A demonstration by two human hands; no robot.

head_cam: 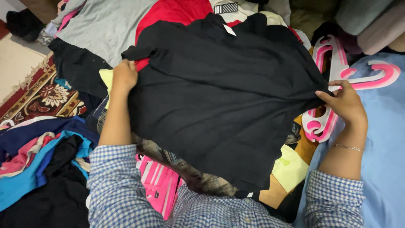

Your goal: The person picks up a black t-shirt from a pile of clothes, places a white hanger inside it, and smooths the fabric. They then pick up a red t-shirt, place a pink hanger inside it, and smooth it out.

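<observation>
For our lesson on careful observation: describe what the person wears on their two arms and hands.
Both arms wear blue-and-white checked shirt sleeves, pushed up so the forearms are bare. The left hand shows no ring or band. The right hand is bare too, but its wrist carries a thin, pale chain bracelet. No gloves or watch are visible.

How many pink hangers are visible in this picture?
2, maybe more hidden under clothes. One pink hanger lies by the right hand, partly under the black shirt; another hanger lies on blue fabric.
</observation>
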